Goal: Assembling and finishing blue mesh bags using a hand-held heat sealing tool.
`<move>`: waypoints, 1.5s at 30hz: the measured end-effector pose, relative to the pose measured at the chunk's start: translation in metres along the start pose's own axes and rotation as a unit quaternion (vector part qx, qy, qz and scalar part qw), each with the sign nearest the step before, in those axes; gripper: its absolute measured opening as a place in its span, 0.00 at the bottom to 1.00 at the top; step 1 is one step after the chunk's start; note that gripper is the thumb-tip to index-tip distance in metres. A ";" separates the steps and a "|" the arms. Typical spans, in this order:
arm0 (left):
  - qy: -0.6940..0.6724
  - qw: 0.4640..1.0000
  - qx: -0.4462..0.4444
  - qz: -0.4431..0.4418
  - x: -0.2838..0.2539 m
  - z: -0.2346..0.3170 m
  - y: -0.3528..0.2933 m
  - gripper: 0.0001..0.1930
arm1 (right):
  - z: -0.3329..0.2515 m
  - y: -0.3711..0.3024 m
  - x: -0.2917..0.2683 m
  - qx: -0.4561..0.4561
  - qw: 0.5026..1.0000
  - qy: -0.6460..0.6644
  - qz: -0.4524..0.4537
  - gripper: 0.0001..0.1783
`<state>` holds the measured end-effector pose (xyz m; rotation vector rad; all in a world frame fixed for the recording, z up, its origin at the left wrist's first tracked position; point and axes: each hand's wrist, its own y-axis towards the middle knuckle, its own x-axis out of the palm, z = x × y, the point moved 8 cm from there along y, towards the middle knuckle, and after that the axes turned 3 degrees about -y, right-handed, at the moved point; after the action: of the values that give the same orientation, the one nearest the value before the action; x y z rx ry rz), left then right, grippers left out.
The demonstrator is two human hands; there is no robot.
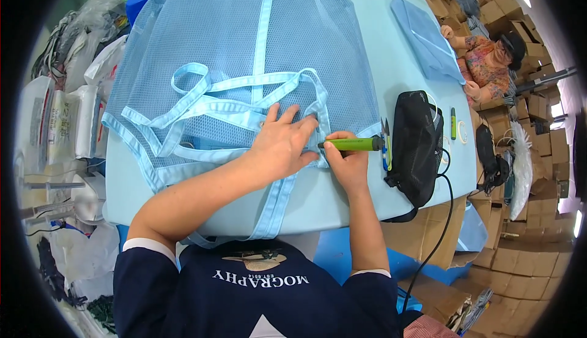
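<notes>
A light blue mesh bag (pixel 202 26) with pale blue fabric straps (pixel 238 81) is spread over the table. My left hand (pixel 284 139) lies on its strap and trim, fingers spread and pressing the fabric down. In my right hand (pixel 348 165) is a thick green marker (pixel 351 144), pinched between thumb and fingers. Its dark tip points left and meets the bag's edge trim beside my left fingers; whether it leaves a mark is too small to tell. Part of the trim is hidden under my hands.
Right of the bag lie a black mesh pouch (pixel 416 145) and slim pens (pixel 386 145). Beyond are another green marker (pixel 453 124) and a tape roll (pixel 462 132). A person (pixel 489 66) handles a blue bag (pixel 425 41). A black cable (pixel 445 215) hangs over the table's edge.
</notes>
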<state>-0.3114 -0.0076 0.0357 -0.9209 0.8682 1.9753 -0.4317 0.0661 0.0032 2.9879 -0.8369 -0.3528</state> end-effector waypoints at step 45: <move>0.022 1.000 0.003 0.011 -0.002 0.003 0.000 0.28 | -0.010 -0.003 0.005 -0.042 0.996 -0.025 -0.076 0.09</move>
<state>-0.3111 -0.0059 0.0388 -0.9583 0.9119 1.9759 -0.4238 0.0658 0.0120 2.9822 -0.5840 -0.4569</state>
